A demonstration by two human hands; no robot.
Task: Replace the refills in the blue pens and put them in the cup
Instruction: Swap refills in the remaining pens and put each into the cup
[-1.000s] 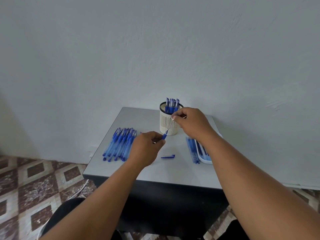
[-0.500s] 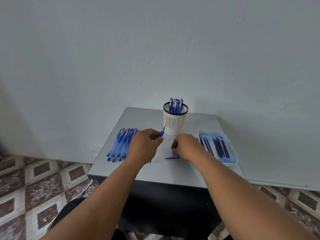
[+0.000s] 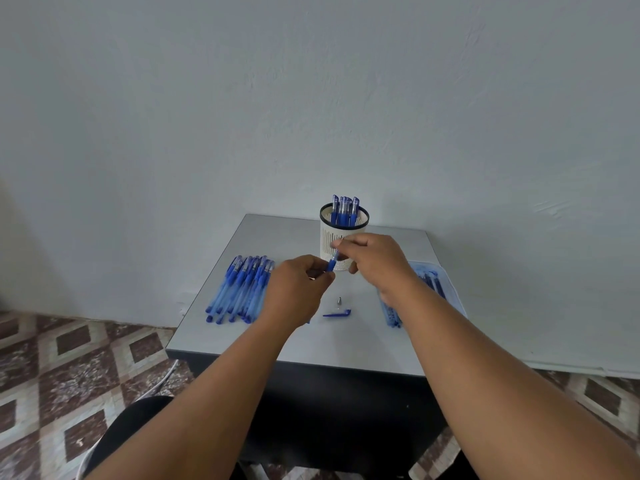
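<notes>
Nearest on the grey bench lies a loose blue cap, and just behind it a small metal tip. Above these, the left hand has its fingers curled around the blue pen barrel, which points up and away. The right hand pinches the thin upper end of this same pen between the fingertips. To the left, a row of blue pens lies flat. To the right, a tray with refills is partly hidden behind the right forearm. Farthest, the white cup stands upright, with several capped pens inside.
</notes>
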